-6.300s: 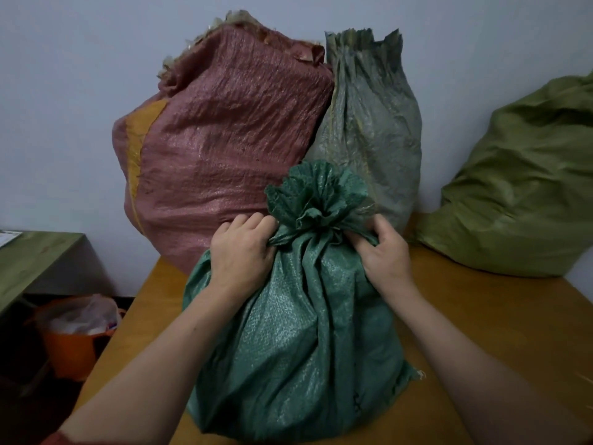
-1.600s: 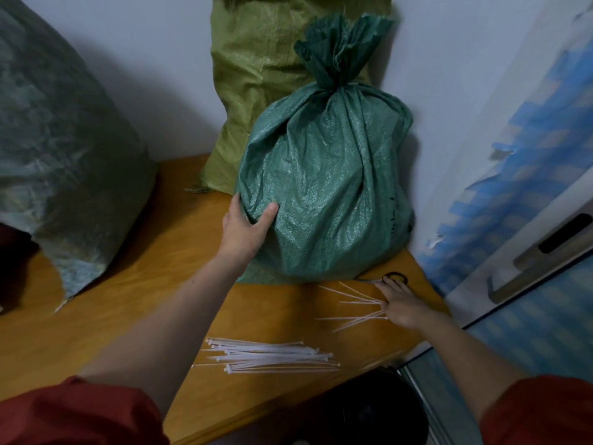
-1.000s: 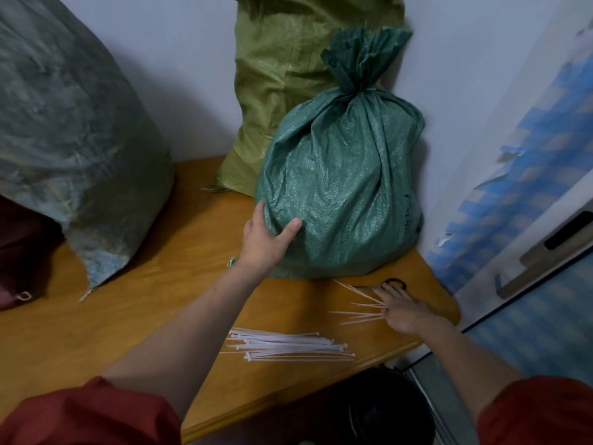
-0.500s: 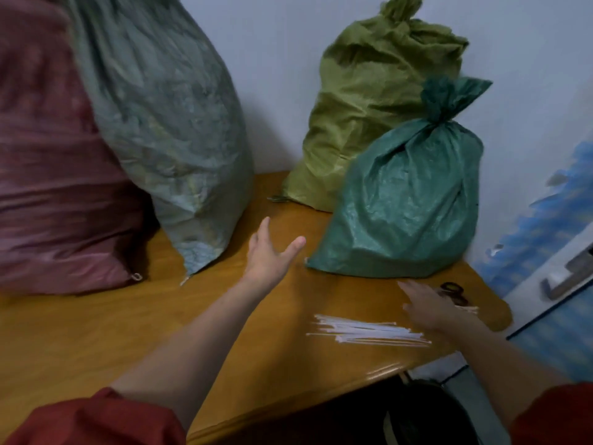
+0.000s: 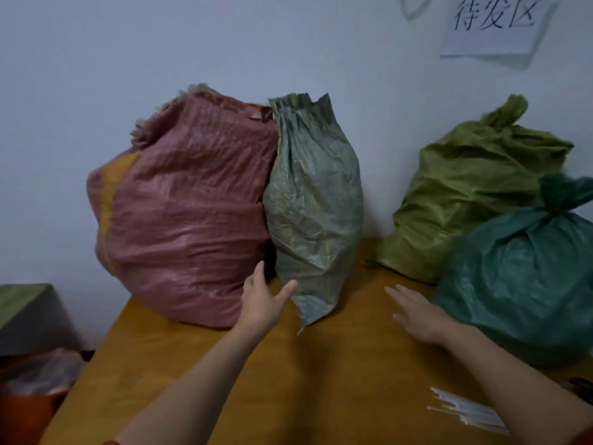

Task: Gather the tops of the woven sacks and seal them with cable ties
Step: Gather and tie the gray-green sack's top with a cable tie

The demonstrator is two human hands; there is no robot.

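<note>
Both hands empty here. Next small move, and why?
Probably grip the grey-green sack and pull it forward: its top stands ungathered, the left hand and right hand are open near its base, and the dark green sack is already cinched.

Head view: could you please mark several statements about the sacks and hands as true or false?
The dark green sack has a gathered neck. True.
The grey-green sack is tied shut. False: its top stands loose, untied.
The right hand holds a cable tie. False: it is empty; the cable ties lie on the table.
The left hand is open beside the grey-green sack's foot. True.
The red sack stands apart from the others. False: it touches the grey-green sack.
</note>
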